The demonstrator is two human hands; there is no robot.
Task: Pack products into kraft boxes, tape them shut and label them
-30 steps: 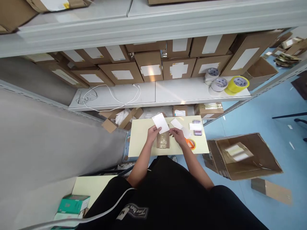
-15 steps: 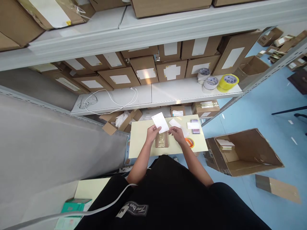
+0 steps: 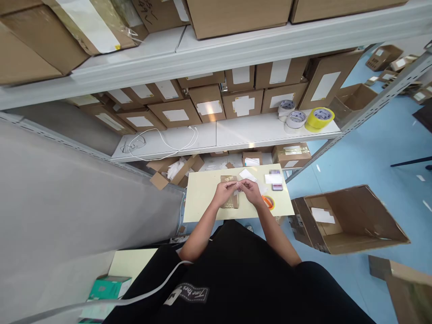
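Observation:
My left hand (image 3: 225,192) and my right hand (image 3: 249,190) meet fingertip to fingertip above the table. Both are closed in a pinch, and what lies between the fingers is too small and hidden to make out. Beneath them a small brown carton (image 3: 230,202) with shiny clear tape lies on the pale yellow table (image 3: 202,198), partly covered by my left hand. A white slip (image 3: 247,174) lies just beyond my right hand. To its right sit an orange and yellow tape roll (image 3: 268,202) and a small stack with a white paper (image 3: 272,179) across it.
Labelled cartons (image 3: 175,112) line the shelf ahead, with white tape rolls (image 3: 296,119), yellow tape rolls (image 3: 319,119) and a white cable (image 3: 168,146). A large open carton (image 3: 367,220) stands on the floor at right. A grey wall (image 3: 84,193) bounds the left.
The white sheet that my left hand held up is no longer visible there. My left hand has moved right to meet my right hand. The camera view has shifted slightly.

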